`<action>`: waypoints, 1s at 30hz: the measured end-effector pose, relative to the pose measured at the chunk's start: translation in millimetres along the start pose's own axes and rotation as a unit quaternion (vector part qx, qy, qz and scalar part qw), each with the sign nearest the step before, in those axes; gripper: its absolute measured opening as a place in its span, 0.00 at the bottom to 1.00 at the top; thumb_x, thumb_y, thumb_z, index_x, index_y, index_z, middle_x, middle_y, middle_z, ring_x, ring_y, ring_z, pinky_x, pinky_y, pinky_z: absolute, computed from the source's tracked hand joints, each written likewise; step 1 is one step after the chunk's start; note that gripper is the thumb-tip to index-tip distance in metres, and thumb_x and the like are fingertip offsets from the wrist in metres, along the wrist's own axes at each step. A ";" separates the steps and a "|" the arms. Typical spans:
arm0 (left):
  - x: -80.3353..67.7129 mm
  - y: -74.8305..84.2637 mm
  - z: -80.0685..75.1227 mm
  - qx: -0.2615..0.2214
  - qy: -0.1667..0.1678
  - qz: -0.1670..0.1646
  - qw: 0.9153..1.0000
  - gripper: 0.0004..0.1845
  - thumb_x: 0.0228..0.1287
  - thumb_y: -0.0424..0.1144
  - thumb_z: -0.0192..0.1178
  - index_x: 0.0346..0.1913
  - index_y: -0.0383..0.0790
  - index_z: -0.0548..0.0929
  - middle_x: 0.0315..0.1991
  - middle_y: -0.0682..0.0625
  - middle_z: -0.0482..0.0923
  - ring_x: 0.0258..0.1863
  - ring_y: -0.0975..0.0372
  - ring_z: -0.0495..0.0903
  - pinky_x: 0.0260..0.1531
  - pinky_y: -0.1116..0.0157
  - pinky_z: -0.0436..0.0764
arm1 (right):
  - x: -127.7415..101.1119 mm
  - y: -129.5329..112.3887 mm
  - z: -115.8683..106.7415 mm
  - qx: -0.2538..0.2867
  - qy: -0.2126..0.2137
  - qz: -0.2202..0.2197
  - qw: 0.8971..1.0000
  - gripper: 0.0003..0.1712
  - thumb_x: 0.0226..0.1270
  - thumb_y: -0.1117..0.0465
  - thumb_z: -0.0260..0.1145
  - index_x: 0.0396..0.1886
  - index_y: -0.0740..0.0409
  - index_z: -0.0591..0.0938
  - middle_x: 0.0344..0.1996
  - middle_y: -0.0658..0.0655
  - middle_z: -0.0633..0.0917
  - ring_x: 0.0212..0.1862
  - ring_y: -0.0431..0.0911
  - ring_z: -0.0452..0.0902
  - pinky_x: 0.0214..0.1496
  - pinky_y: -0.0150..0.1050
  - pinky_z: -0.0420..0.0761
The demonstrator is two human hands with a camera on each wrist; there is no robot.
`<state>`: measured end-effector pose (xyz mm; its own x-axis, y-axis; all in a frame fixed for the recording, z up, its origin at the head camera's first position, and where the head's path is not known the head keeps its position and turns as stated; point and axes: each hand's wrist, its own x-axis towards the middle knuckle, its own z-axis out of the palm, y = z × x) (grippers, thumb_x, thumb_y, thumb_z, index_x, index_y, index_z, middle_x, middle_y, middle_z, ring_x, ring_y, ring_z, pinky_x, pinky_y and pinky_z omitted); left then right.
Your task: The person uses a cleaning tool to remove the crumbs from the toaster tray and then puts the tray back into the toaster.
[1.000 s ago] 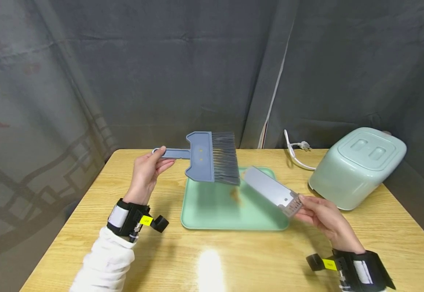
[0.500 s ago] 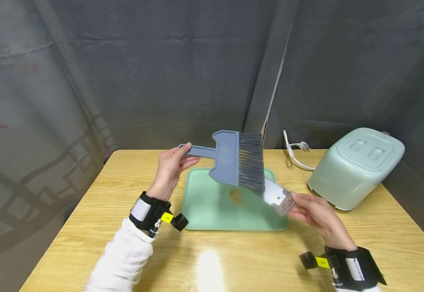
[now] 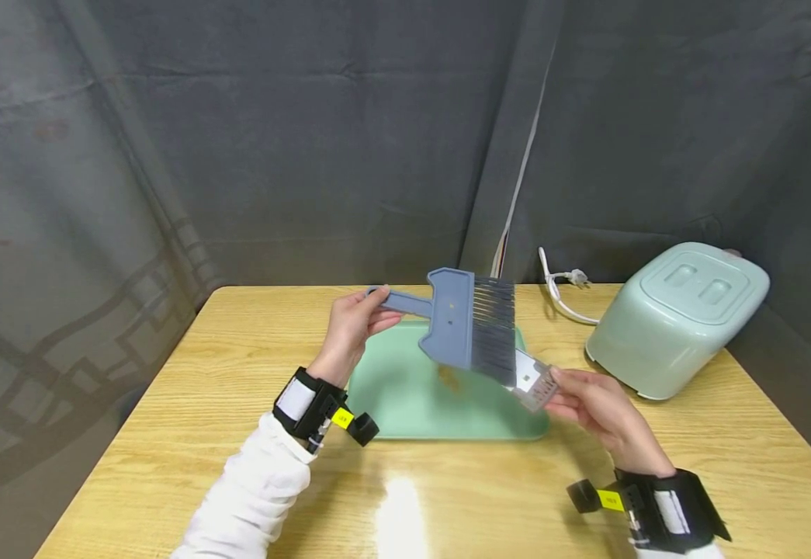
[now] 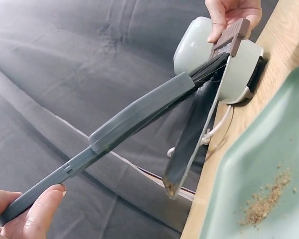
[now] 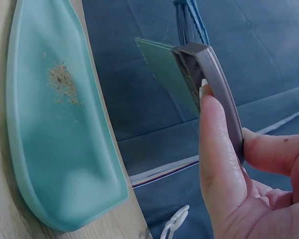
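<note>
My left hand (image 3: 369,309) grips the handle of a grey-blue hand brush (image 3: 455,324), held in the air above a mint green tray (image 3: 387,404). The brush's dark bristles (image 3: 494,330) lie over a thin metal crumb plate (image 3: 532,380). My right hand (image 3: 560,386) pinches the plate's grey end piece (image 5: 214,79) between thumb and fingers, tilted over the tray's right side. Brown crumbs (image 3: 450,378) lie in the tray's middle. In the left wrist view the brush (image 4: 139,112) meets the plate (image 4: 194,134) near my right hand (image 4: 234,12).
An upside-down mint green toaster (image 3: 677,314) stands at the right back of the wooden table (image 3: 168,419), its white cord and plug (image 3: 560,289) lying behind the tray. A dark curtain hangs behind the table.
My left hand has carried the brush to the right, so its bristles now cover most of the plate. My right hand with the plate has shifted slightly left.
</note>
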<state>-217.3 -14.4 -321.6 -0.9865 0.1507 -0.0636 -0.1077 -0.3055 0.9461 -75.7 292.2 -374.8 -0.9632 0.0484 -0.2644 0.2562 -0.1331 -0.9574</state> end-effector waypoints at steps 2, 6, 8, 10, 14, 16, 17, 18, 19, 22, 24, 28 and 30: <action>1.0 -1.6 -1.1 0.000 0.001 0.003 1.000 0.08 0.75 0.29 0.56 0.42 0.23 0.80 0.23 0.48 0.85 0.21 0.66 0.87 0.30 0.71 0.90 | 0.1 0.1 0.2 0.000 0.000 -0.002 1.000 0.18 0.82 0.67 0.51 0.59 0.81 0.69 0.34 0.53 0.86 0.36 0.40 0.87 0.44 0.33 0.90; 3.4 -3.4 -5.4 -0.002 0.008 0.002 1.000 0.08 0.75 0.28 0.55 0.42 0.23 0.80 0.22 0.49 0.84 0.21 0.66 0.87 0.30 0.71 0.90 | -0.3 0.7 -0.3 -0.003 -0.001 -0.005 1.000 0.19 0.82 0.66 0.51 0.59 0.82 0.68 0.34 0.52 0.87 0.37 0.40 0.87 0.45 0.34 0.90; 4.9 -3.9 -8.1 0.000 0.012 0.000 1.000 0.08 0.76 0.28 0.55 0.42 0.23 0.80 0.22 0.49 0.84 0.21 0.66 0.86 0.30 0.71 0.90 | -0.3 1.0 -0.9 -0.003 -0.001 -0.005 1.000 0.19 0.82 0.66 0.51 0.59 0.81 0.68 0.34 0.52 0.87 0.37 0.40 0.87 0.45 0.34 0.91; 6.2 -4.1 -10.5 0.003 0.016 -0.001 1.000 0.08 0.76 0.29 0.55 0.43 0.23 0.80 0.22 0.49 0.84 0.21 0.66 0.87 0.31 0.71 0.90 | -0.2 1.1 -1.6 -0.002 0.000 -0.004 1.000 0.18 0.82 0.66 0.51 0.59 0.81 0.68 0.34 0.52 0.87 0.37 0.40 0.87 0.44 0.34 0.91; 7.8 -4.3 -15.6 0.013 0.020 -0.002 1.000 0.10 0.76 0.30 0.55 0.45 0.21 0.79 0.24 0.47 0.85 0.22 0.66 0.87 0.32 0.70 0.90 | 0.6 1.0 -2.5 0.001 0.007 -0.002 1.000 0.19 0.82 0.67 0.51 0.60 0.82 0.67 0.33 0.52 0.87 0.35 0.40 0.87 0.43 0.34 0.91; 8.0 -4.2 -17.8 0.016 0.022 -0.002 1.000 0.11 0.77 0.30 0.54 0.47 0.20 0.79 0.25 0.47 0.85 0.22 0.66 0.87 0.33 0.69 0.90 | 1.1 1.2 -2.6 0.004 0.007 -0.001 1.000 0.20 0.82 0.67 0.51 0.60 0.83 0.66 0.33 0.52 0.87 0.35 0.40 0.87 0.43 0.34 0.91; 8.0 -4.0 -18.8 0.018 0.023 -0.002 1.000 0.12 0.77 0.30 0.55 0.48 0.19 0.79 0.26 0.46 0.86 0.22 0.66 0.87 0.34 0.69 0.90 | 1.4 1.3 -2.7 0.007 0.007 -0.001 1.000 0.19 0.82 0.68 0.51 0.60 0.83 0.67 0.33 0.53 0.87 0.35 0.41 0.87 0.43 0.34 0.91; 7.8 -4.0 -19.9 0.020 0.025 -0.002 0.999 0.12 0.77 0.30 0.55 0.48 0.19 0.79 0.26 0.46 0.86 0.22 0.66 0.87 0.34 0.69 0.90 | 1.6 1.5 -2.8 0.010 0.004 -0.001 1.000 0.19 0.81 0.68 0.51 0.59 0.83 0.67 0.33 0.53 0.87 0.35 0.41 0.87 0.43 0.34 0.91; 8.0 -4.3 -21.1 0.022 0.026 -0.001 0.999 0.12 0.77 0.30 0.55 0.48 0.19 0.79 0.26 0.46 0.86 0.22 0.66 0.87 0.34 0.69 0.90 | 1.7 1.8 -2.8 0.012 0.002 -0.001 1.000 0.18 0.81 0.68 0.51 0.59 0.82 0.68 0.33 0.53 0.87 0.35 0.41 0.87 0.44 0.34 0.91; 8.4 -4.7 -24.2 0.024 0.032 -0.002 0.999 0.12 0.77 0.30 0.55 0.48 0.19 0.79 0.25 0.48 0.85 0.23 0.66 0.87 0.34 0.70 0.90 | 1.6 2.3 -3.0 0.011 0.002 0.000 1.000 0.16 0.81 0.69 0.52 0.56 0.80 0.71 0.33 0.53 0.87 0.35 0.41 0.87 0.44 0.34 0.91; 9.1 -5.3 -26.4 0.025 0.036 -0.002 0.999 0.12 0.77 0.31 0.55 0.47 0.20 0.80 0.24 0.48 0.85 0.23 0.66 0.87 0.33 0.70 0.90 | 1.1 2.4 -3.4 0.006 0.004 0.000 1.000 0.17 0.81 0.68 0.52 0.57 0.81 0.70 0.33 0.52 0.87 0.35 0.41 0.87 0.44 0.34 0.91; 11.1 -6.2 -30.6 0.015 0.042 -0.003 0.999 0.11 0.77 0.31 0.55 0.45 0.22 0.80 0.23 0.49 0.85 0.22 0.66 0.87 0.33 0.71 0.90 | -0.4 2.6 -4.2 -0.003 0.012 0.002 1.000 0.20 0.82 0.67 0.51 0.60 0.83 0.67 0.33 0.52 0.87 0.35 0.40 0.87 0.43 0.34 0.91; 11.7 -6.1 -32.6 0.013 0.046 -0.001 0.999 0.10 0.77 0.30 0.54 0.44 0.22 0.80 0.22 0.49 0.84 0.22 0.66 0.87 0.33 0.71 0.90 | -0.8 3.1 -4.4 -0.005 0.011 0.001 1.000 0.21 0.82 0.67 0.51 0.61 0.84 0.66 0.33 0.52 0.87 0.35 0.40 0.87 0.43 0.34 0.91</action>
<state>-232.2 -41.4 -338.5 -0.9935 0.0650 -0.0938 -0.1084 -0.2808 0.9536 -73.9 296.1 -378.1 -0.9606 0.0698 -0.2689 0.2591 -0.1240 -0.9579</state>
